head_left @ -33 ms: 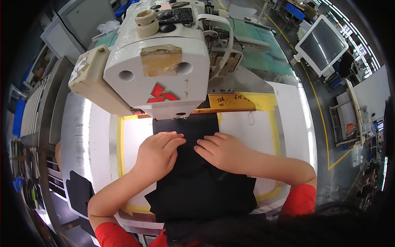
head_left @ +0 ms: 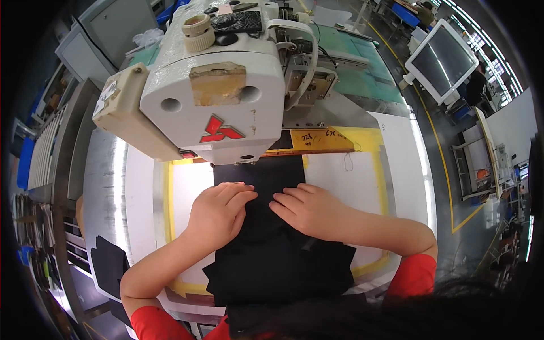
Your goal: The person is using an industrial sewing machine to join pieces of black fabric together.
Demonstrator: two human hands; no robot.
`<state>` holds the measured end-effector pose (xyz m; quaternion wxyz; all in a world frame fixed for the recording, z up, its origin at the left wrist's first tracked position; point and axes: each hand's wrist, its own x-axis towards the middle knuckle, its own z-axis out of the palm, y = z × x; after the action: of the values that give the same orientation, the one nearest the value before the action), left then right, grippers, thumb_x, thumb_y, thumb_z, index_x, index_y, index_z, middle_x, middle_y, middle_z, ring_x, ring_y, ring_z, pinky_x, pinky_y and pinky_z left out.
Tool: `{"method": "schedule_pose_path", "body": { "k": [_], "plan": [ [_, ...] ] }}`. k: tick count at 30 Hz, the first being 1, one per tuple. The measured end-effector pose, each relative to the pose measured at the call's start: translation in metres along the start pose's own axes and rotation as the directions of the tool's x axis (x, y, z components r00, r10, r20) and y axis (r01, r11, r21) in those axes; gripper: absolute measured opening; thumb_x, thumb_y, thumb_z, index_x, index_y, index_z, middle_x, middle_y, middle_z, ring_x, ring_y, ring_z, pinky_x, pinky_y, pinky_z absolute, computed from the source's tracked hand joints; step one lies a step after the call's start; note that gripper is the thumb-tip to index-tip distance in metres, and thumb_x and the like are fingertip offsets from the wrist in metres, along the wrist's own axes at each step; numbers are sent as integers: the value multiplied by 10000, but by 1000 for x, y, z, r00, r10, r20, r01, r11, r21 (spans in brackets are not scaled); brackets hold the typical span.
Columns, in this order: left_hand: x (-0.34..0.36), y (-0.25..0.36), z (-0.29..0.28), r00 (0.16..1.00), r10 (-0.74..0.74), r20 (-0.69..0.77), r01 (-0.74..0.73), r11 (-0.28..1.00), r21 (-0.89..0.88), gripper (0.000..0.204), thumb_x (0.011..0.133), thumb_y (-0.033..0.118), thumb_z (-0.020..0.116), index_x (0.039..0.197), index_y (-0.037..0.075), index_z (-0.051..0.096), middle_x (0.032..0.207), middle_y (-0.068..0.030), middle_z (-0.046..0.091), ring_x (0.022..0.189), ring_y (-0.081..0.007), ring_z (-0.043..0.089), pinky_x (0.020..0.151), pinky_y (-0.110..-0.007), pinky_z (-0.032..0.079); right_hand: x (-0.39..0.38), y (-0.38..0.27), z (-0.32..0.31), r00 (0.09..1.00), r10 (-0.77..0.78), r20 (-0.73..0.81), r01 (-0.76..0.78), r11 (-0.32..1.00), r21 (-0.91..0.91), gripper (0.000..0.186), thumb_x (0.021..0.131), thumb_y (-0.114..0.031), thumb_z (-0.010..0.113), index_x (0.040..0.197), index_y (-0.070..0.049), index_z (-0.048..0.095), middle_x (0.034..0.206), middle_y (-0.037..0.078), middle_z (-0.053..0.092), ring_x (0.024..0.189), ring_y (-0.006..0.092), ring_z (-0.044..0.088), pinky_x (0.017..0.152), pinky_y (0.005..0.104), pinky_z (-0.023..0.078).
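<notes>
A black fabric piece (head_left: 277,269) lies on the white work plate, its narrow far end running under the head of a large white sewing machine (head_left: 209,122). My left hand (head_left: 220,211) rests palm down on the fabric's left edge, fingers stretched out over it. Opposite it, my right hand (head_left: 310,211) lies flat on the right edge, fingertips pointing inward. Neither hand grips anything; a strip of black fabric shows between them. Toward me the fabric widens into stepped, jagged edges. The needle area is hidden beneath the machine head.
Yellow tape (head_left: 378,187) borders the white plate, and a yellow-orange bar (head_left: 323,141) crosses behind the fabric. More black pieces (head_left: 109,259) hang at the left table edge. A monitor (head_left: 443,61) stands at the far right; metal racks (head_left: 56,153) line the left.
The black fabric, the taped plate and the yellow-orange bar have shifted slightly to the right. Both my hands have moved slightly right with the fabric, still lying on it.
</notes>
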<state>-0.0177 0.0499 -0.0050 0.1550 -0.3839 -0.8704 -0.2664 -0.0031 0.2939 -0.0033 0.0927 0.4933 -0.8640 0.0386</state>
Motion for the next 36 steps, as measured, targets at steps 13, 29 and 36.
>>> {"method": "schedule_pose_path", "body": {
  "k": [13, 29, 36],
  "plan": [
    [-30, -19, -56, 983, 119, -140, -120, 993, 0, 348, 678, -76, 624, 999, 55, 657, 1058, -69, 684, 946, -244, 677, 736, -338, 536, 30, -35, -39, 958, 285, 8, -279, 931, 234, 397, 788, -63, 595, 1184, -55, 620, 1203, 98, 647, 1103, 246, 634, 897, 375, 513],
    [-41, -21, -41, 988, 137, -73, -140, 990, -31, 233, 900, -91, 508, 1108, -52, 606, 1135, -194, 634, 1068, -348, 617, 929, -417, 491, -357, -12, -213, -98, 660, -745, -980, -195, -43, 310, 919, -285, 602, 1106, -50, 676, 955, 232, 673, 906, 402, 635, 794, 412, 502],
    [-47, -26, -39, 980, 181, -82, -184, 983, -28, 220, 927, -67, 497, 1121, -49, 600, 1135, -189, 636, 1069, -346, 618, 923, -423, 496, -445, -100, -156, -139, 644, -752, -963, -266, -49, 225, 930, -205, 575, 1109, -142, 697, 1006, 150, 698, 932, 370, 655, 819, 424, 522]
  ]
}}
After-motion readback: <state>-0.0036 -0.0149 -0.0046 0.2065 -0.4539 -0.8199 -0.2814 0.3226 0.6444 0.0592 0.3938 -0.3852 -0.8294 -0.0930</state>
